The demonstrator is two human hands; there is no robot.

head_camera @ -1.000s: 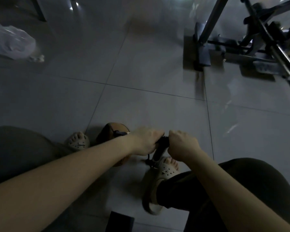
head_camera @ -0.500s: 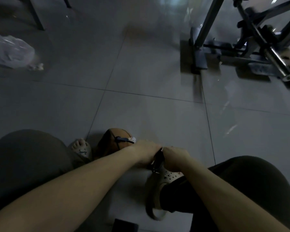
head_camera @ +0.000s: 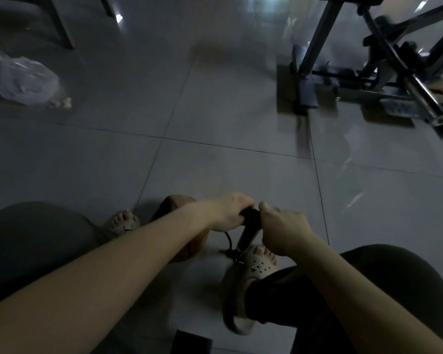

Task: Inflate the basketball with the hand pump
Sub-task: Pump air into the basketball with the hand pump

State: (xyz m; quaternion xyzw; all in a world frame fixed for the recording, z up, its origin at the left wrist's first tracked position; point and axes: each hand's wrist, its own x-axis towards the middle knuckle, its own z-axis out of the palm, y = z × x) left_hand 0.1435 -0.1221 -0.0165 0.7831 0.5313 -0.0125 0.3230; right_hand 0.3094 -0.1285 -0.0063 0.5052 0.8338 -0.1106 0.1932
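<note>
A brown basketball [head_camera: 175, 204] lies on the floor tiles between my feet, mostly hidden behind my left forearm. The hand pump [head_camera: 248, 232] stands upright beside it, its base by my right foot's sandal [head_camera: 258, 264]. My left hand [head_camera: 225, 210] and my right hand [head_camera: 283, 229] each grip one end of the black pump handle [head_camera: 251, 215], which is raised above the barrel. A thin black hose [head_camera: 229, 242] runs from the pump's base toward the ball.
A metal exercise frame with a steel bar [head_camera: 384, 80] stands at the back right. A crumpled plastic bag [head_camera: 26, 81] lies at the far left. Furniture legs [head_camera: 62, 24] rise at the top left. A dark box [head_camera: 193, 342] sits at the bottom edge.
Both hands pushed the handle down close to my right foot half a second ago, and have now pulled it back up, so the barrel shows again.
</note>
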